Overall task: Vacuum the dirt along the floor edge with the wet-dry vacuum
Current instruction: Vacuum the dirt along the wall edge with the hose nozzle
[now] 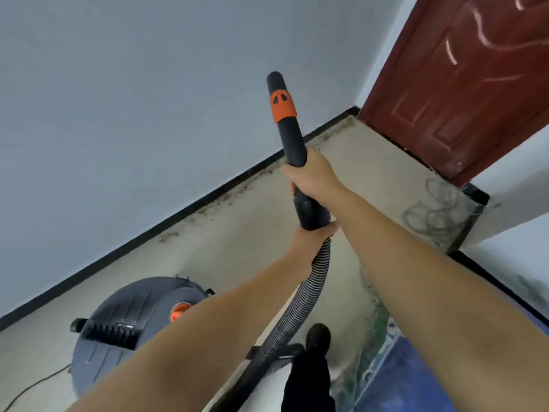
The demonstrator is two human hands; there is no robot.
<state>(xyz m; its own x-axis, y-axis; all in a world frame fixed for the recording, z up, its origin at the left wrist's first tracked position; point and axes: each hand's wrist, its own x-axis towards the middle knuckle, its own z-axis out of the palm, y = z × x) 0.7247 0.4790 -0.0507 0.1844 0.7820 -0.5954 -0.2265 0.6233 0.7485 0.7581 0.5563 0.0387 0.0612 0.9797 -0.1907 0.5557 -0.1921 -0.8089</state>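
Note:
I hold the vacuum's black handle tube (289, 132), which has an orange collar, raised in front of me with its open end pointing up toward the wall. My right hand (312, 173) grips the tube's middle. Just below it, my left hand (315, 233) grips the joint where the ribbed grey hose (309, 292) meets the tube. The hose runs down to the round grey wet-dry vacuum (133, 322) on the floor at lower left. Reddish-brown dirt (225, 197) lies along the black baseboard (148, 230).
A dark red door (463, 84) stands at upper right past the corner. Scribbled marks (433, 212) stain the concrete floor near a wall corner. My black shoe (318, 337) is beside the hose. A blue sheet (410, 379) lies at lower right. A thin power cord (32, 385) trails off left.

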